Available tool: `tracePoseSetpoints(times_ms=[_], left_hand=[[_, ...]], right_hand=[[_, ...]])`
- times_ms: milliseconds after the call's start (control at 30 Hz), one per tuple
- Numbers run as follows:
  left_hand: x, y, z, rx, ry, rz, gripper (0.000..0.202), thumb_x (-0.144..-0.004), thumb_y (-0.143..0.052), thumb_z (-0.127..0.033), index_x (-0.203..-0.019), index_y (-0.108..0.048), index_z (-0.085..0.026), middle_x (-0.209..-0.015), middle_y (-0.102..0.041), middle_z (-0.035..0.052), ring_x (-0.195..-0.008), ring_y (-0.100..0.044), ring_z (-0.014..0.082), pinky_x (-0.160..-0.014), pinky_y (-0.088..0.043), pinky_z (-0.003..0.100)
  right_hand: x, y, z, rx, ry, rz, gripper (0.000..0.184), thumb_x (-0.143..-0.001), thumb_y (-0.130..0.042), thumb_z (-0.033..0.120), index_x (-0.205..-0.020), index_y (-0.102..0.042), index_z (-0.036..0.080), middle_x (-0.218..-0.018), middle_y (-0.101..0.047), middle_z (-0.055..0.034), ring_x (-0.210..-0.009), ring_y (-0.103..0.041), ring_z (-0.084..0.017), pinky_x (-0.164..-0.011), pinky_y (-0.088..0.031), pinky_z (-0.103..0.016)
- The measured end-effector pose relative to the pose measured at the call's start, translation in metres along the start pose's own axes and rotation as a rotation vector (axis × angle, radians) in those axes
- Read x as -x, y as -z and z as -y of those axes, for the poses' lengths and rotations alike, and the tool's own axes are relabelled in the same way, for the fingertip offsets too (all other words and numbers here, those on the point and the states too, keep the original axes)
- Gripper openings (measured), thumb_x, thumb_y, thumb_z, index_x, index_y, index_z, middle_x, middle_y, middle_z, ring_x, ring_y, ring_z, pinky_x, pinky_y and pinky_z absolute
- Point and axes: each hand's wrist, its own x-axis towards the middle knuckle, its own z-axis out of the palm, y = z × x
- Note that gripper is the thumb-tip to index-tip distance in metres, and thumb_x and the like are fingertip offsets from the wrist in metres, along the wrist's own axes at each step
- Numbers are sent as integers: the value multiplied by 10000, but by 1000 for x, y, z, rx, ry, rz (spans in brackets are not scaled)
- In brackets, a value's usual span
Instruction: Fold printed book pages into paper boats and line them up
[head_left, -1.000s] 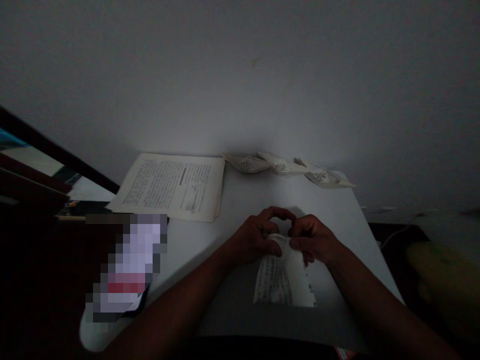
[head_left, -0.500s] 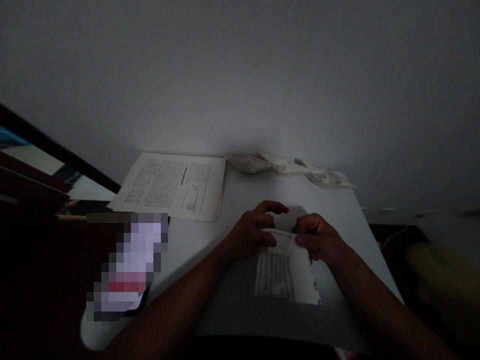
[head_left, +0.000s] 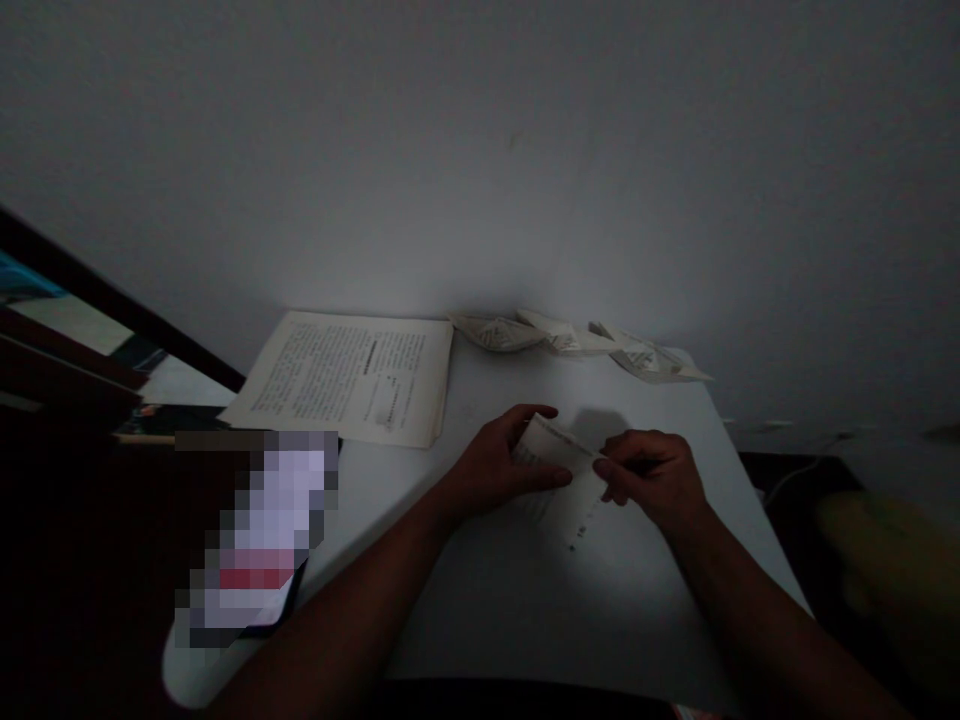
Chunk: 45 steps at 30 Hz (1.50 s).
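A small folded sheet of printed paper [head_left: 581,500] is held up over the white table, tilted, its print partly in shadow. My left hand [head_left: 495,465] grips its left side, the thumb lying across the front and the fingers behind. At the upper right corner of the sheet, my right hand [head_left: 660,475] pinches the edge between thumb and curled fingers. Behind both hands, three folded paper boats, a left one [head_left: 495,332], a middle one [head_left: 566,336] and a right one [head_left: 649,358], stand in a row along the wall.
A stack of printed pages [head_left: 337,375] lies at the table's back left. Nearer me, a phone [head_left: 281,530], blurred by pixelation, rests at the left edge. The white table [head_left: 480,620] meets a grey wall [head_left: 525,150]. Something yellowish [head_left: 877,570] shows low on the right.
The paper has turned and tilted, its lower edge swinging up from the tabletop. My left thumb now lies farther across it, and my right hand still pinches its edge.
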Motion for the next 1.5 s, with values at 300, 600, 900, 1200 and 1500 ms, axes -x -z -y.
tracePoseSetpoints(times_ms=[300,600,900,1200,1500], left_hand=[[1,7,-2,6,139,-29,310,-655,-766,-387,-797,-744,-112,-678,-683,22,-577,-597,134,-582,-447,243],[0,5,0,218,172,-17,303,-693,-739,-406,-741,-726,-107,-652,-666,32,-551,-571,113,-544,-426,232],[-2,7,-2,8,59,-213,276,-651,-766,-391,-704,-703,-127,-645,-654,15,-568,-558,109,-545,-418,221],[-1,4,-4,145,49,-310,246,-636,-769,-345,-581,-658,-132,-524,-544,-37,-485,-462,70,-480,-332,205],[-2,4,-3,57,54,-297,256,-674,-730,-387,-669,-675,-137,-596,-605,-13,-528,-515,96,-515,-380,217]], right_hand=[[1,-9,7,224,225,36,205,-732,-699,145,-560,-592,174,-469,-596,3,-375,-499,-85,-367,-364,-201],[2,-8,1,50,30,28,198,-736,-714,215,-578,-606,163,-463,-615,-11,-331,-507,-88,-317,-382,-192],[1,-10,3,-70,-55,-10,251,-703,-747,270,-551,-574,171,-423,-590,10,-294,-502,-90,-284,-395,-185],[-2,-14,1,-88,-83,3,266,-710,-743,283,-549,-565,168,-419,-598,5,-293,-495,-79,-289,-388,-171],[-2,-11,-2,-172,-126,6,277,-663,-778,281,-529,-564,168,-402,-555,31,-273,-496,-84,-268,-403,-171]])
